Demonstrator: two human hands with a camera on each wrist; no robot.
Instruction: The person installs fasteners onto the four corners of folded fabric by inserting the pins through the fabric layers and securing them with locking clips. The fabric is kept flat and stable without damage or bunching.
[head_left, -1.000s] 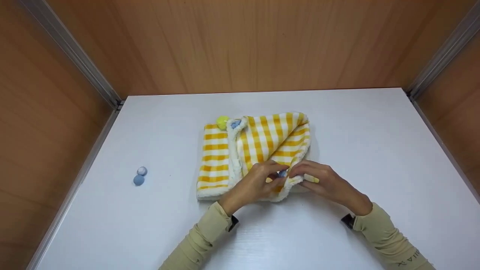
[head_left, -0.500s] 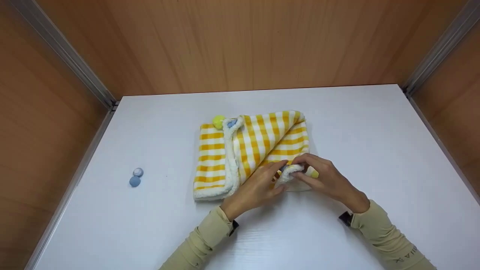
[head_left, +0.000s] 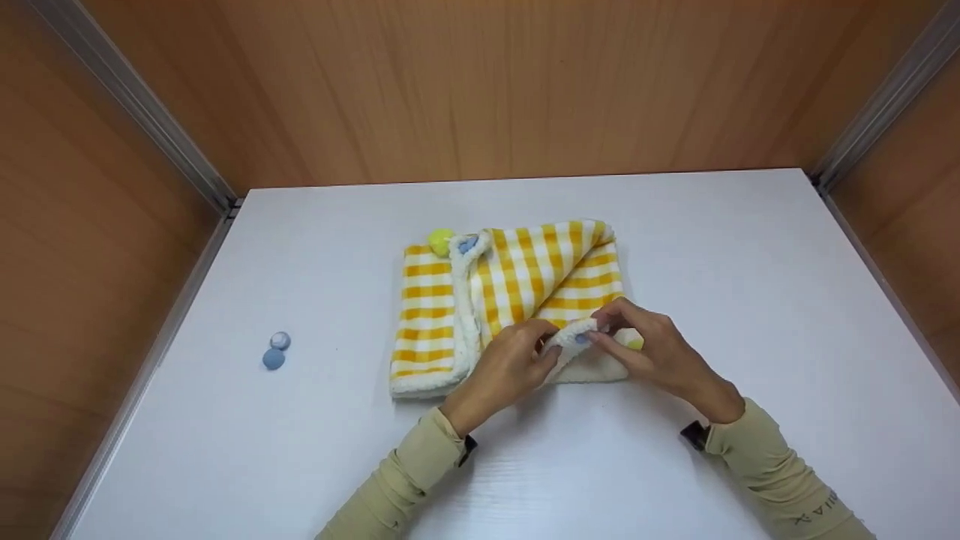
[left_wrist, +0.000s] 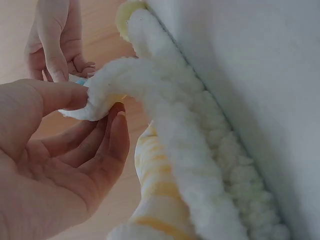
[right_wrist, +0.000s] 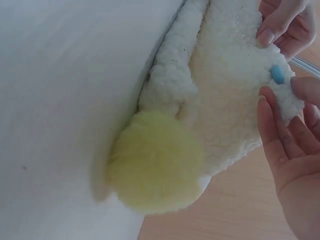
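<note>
A yellow-and-white checked cloth (head_left: 517, 277) with white fleece lining lies folded on the table. My left hand (head_left: 506, 364) pinches its lifted fleece edge (left_wrist: 125, 82) between thumb and fingers. To the right, my right hand (head_left: 664, 356) pinches the corner of the same flap, fleece side showing. A small blue button-like piece (right_wrist: 277, 74) sits in the fleece close to my right fingertips. Beside the right hand a yellow pompom (right_wrist: 157, 160) hangs at the cloth's near right corner. A blue patch (head_left: 468, 244) shows on the cloth's upper folded tip.
Another yellow pompom (head_left: 441, 241) lies at the cloth's top left. Two small round pieces, one blue and white (head_left: 280, 340) and one plain blue (head_left: 273, 358), touch each other on the white table (head_left: 315, 450). Wooden panels (head_left: 517, 90) enclose the back and sides.
The flap's near right corner has been turned up, so its fleece side and the blue piece now show. My left hand has taken hold of the edge again after loosening its fingers.
</note>
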